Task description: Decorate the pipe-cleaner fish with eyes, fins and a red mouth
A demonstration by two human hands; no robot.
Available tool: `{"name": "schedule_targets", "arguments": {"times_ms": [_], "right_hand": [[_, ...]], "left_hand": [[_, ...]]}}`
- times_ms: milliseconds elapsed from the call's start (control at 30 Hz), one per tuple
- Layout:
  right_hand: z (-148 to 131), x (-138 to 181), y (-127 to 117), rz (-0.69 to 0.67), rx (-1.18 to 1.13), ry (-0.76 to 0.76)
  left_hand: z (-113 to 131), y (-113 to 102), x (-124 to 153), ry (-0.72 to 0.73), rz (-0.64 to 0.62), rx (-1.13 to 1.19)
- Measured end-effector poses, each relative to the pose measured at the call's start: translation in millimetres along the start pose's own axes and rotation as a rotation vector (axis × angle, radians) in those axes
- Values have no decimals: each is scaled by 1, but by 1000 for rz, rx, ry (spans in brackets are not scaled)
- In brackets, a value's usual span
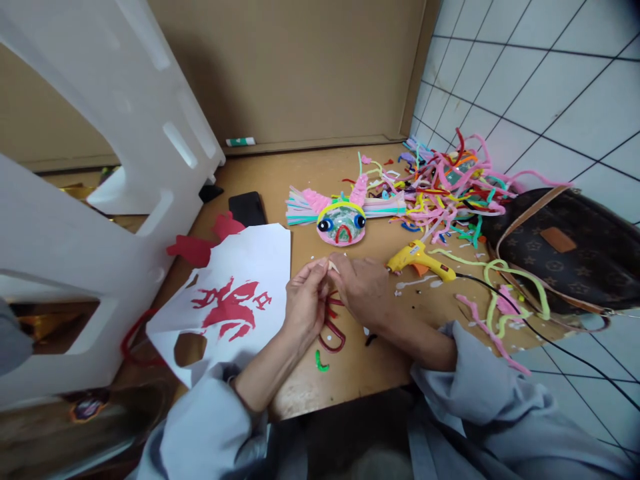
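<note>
My left hand [307, 300] and my right hand [364, 287] meet over the table, fingertips pinched together. Between them shows the tip of a small pale piece [332, 266], too small and too covered to name. Beneath the hands lie red pipe cleaner pieces [334, 337], partly hidden by the fingers. A short curled green piece [321, 362] rests nearer the front edge. Just beyond the hands sits a craft animal head [343, 225] with pink ears, blue-rimmed eyes and a red mouth. It lies against a bundle of pastel pipe cleaners [385, 204].
At right are a yellow glue gun [417, 259] with a black cord, a tangled pipe cleaner pile [455, 193] and a brown handbag [565, 247]. Cut white paper [270, 267] with red shapes, a black phone [249, 209] and a white plastic frame [165, 87] stand left.
</note>
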State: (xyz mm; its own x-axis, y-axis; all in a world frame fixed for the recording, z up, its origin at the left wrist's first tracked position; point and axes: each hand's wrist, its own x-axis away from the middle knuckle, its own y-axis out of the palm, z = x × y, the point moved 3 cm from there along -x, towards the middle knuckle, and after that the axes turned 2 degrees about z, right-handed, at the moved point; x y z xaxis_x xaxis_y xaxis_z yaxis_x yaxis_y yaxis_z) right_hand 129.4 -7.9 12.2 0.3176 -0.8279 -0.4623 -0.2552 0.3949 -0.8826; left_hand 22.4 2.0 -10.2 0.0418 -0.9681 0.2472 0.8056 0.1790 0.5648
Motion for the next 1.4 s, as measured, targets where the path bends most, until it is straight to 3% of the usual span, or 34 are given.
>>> {"name": "schedule_targets", "arguments": {"times_ms": [233,367,600,867,1033,1200,1400], "right_hand": [[12,-2,13,97,-311,44],[18,-3,19,169,-372,34],[29,-7,17,179,-572,46],[35,-13,7,136,-765,6],[36,-15,2,100,-795,-32],[33,-15,-4,28,-803,-29],[29,-13,-3,121,-384,-85]], "left_hand": [[-5,-1,-2,-46,-15,87],[-7,-2,-4,-62,-26,96],[-4,-2,-3,-32,-48,24],[14,-7,-18,39,-194,-174],[23,-10,-23,-6,-345,-412],[26,-8,-20,19,-288,-378],[19,-5,-19,-22,-174,-168]]}}
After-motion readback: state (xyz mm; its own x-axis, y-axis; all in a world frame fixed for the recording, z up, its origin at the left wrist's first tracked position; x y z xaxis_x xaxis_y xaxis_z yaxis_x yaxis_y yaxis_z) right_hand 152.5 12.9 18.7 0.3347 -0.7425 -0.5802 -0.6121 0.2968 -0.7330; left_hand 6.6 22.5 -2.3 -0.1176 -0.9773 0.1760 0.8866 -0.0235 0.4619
